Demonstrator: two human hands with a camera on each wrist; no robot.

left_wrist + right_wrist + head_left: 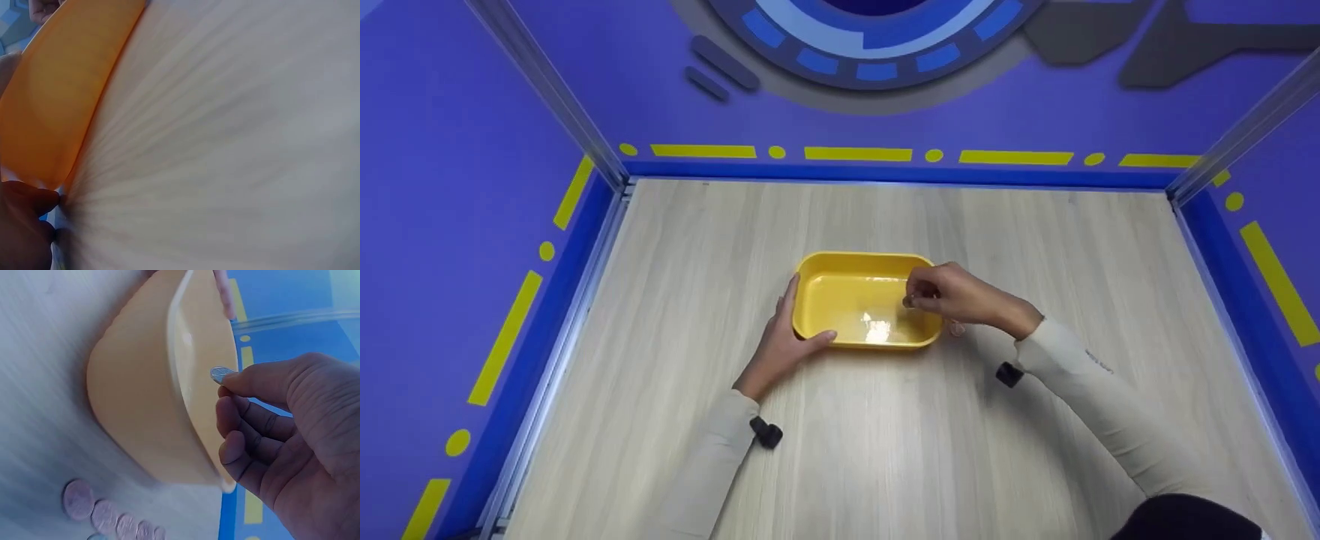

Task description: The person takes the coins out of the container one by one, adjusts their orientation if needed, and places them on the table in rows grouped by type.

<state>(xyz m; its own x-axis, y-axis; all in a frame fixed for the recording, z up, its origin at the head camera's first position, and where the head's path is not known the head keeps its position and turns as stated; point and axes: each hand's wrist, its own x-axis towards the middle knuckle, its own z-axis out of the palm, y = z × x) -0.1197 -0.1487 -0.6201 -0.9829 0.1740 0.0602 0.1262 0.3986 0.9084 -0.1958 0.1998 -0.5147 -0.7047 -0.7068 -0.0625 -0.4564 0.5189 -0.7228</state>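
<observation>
A yellow plastic tub (840,296) with rounded corners stands upright on the table; no contents show inside. My left hand (789,337) holds its left end, the thumb over the near rim and the fingers along the left side. Between thumb and index finger, my right hand (964,295) pinches a silver coin (221,374) above the tub's right end. Its other fingers are curled toward the palm. In the right wrist view, a row of several copper-looking coins (104,516) lies on the table beside the tub. From the head view, the right hand hides most of them.
The pale wood-grain table (870,435) is bounded by blue panels (885,124) with yellow marks at the back and both sides. Metal frame strips (562,352) run along the edges. A dark rounded shape (1185,517) shows at the bottom right.
</observation>
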